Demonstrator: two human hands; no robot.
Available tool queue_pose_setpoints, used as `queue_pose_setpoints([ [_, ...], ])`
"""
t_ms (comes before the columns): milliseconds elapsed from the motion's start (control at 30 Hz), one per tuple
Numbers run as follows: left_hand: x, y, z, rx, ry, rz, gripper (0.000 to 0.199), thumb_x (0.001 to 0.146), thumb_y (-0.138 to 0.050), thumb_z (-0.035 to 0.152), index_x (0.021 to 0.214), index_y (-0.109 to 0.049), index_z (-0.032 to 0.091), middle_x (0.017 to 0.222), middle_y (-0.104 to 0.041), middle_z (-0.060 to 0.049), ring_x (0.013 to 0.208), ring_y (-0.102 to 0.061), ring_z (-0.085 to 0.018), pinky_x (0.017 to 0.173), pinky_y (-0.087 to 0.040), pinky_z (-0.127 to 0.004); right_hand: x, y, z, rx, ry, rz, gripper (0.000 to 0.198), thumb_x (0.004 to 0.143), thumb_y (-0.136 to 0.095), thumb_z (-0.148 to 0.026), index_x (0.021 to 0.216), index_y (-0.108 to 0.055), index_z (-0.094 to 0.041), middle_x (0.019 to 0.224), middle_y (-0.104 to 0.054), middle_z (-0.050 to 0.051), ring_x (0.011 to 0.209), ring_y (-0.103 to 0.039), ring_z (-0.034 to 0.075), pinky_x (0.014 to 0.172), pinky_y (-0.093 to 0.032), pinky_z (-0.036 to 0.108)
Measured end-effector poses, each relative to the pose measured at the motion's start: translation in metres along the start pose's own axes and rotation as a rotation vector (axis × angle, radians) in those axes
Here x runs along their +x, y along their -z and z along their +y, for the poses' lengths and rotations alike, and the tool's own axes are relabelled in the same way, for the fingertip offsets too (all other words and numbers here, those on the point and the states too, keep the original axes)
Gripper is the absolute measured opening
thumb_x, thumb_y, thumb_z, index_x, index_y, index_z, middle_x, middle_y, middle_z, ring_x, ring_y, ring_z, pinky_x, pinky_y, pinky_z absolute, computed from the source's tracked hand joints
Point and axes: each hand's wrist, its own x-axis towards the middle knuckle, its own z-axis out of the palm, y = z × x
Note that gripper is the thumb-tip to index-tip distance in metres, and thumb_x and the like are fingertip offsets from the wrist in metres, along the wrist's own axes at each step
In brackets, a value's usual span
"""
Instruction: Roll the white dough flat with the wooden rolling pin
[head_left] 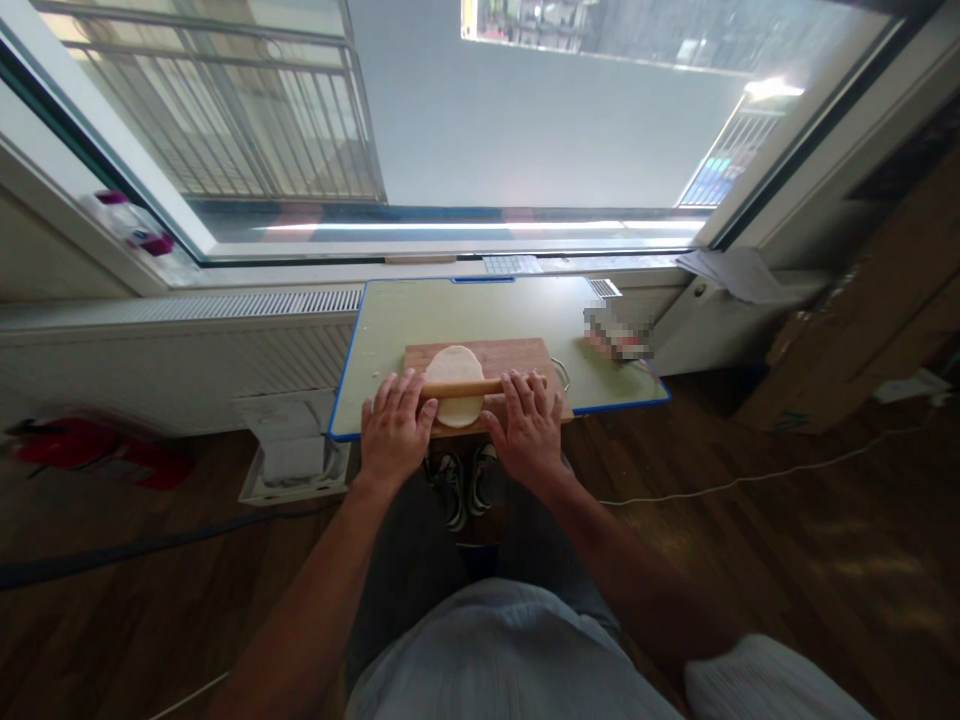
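A wooden rolling pin [463,388] lies crosswise over a flat, pale oval of dough [455,361]. The dough rests on a wooden cutting board [517,352], which has a metal handle at its right side. My left hand [394,425] is on the left end of the pin, its fingers laid over the wood and the thumb beside the dough. On the right end, my right hand [529,425] holds the pin the same way. Both ends of the pin are partly hidden beneath my fingers.
The board sits on a small pale-green table [412,305] with a blue edge. A pixelated item [616,333] is at its right. Behind are a radiator [247,345] and a window. A red fire extinguisher [97,450] is at left, a cardboard box [817,340] at right.
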Motion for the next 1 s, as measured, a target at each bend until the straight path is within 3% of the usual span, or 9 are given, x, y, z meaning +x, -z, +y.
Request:
queue_pose_setpoints([
  [633, -0.016, -0.007, -0.003, -0.033, -0.008, 0.051, 0.06, 0.111, -0.033, 0.047, 0.165, -0.051, 0.028, 0.173, -0.048, -0.007, 0.165, -0.033, -0.031, 0.134, -0.028, -0.057, -0.018, -0.006, 0.0, -0.023, 0.003, 0.002, 0.072, 0.11, -0.045, -0.055, 0.174, -0.034, -0.023, 0.179, -0.035, 0.014, 0.17, -0.018, 0.034, 0.134, -0.013, 0.069],
  [1000, 0.008, -0.001, 0.002, 0.005, 0.026, 0.002, 0.059, 0.111, -0.032, 0.045, 0.164, -0.052, 0.028, 0.173, -0.047, -0.007, 0.165, -0.034, -0.031, 0.134, -0.023, -0.062, 0.001, -0.004, 0.002, -0.022, 0.011, -0.022, 0.072, 0.111, -0.042, -0.058, 0.172, -0.037, -0.02, 0.178, -0.036, 0.014, 0.169, -0.019, 0.035, 0.134, -0.01, 0.07],
])
